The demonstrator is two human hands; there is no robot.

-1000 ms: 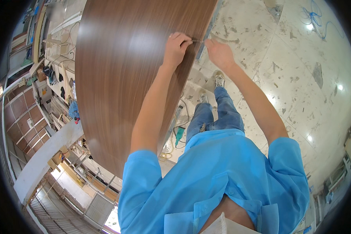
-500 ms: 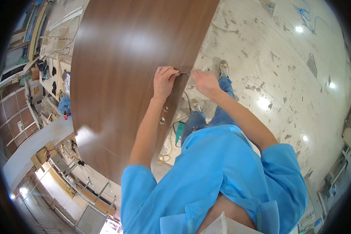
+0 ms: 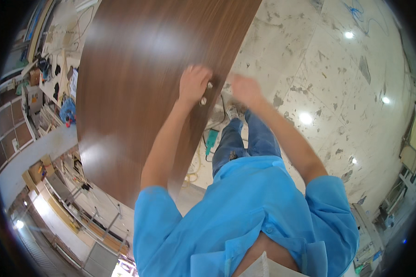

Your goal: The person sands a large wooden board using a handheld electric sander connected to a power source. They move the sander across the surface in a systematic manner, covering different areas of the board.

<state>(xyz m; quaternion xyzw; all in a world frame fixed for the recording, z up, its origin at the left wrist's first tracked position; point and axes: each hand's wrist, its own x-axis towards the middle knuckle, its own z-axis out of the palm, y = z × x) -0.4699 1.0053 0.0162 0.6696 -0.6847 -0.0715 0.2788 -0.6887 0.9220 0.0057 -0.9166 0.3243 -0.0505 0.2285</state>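
A large brown wood-grain board [image 3: 138,99] stretches below and to the left of the hands, its long right edge running between them. The left hand [image 3: 194,83] is over the board near that edge, fingers curled; whether they pinch anything or touch the surface, I cannot tell. Just beside its fingertips is a pale round spot [image 3: 210,85], with a second round spot [image 3: 203,100] nearer the body; both are on the board close to its edge. The right hand [image 3: 246,88] is just past the edge, over the pale floor [image 3: 328,87], bent inward and blurred, so its grip cannot be told.
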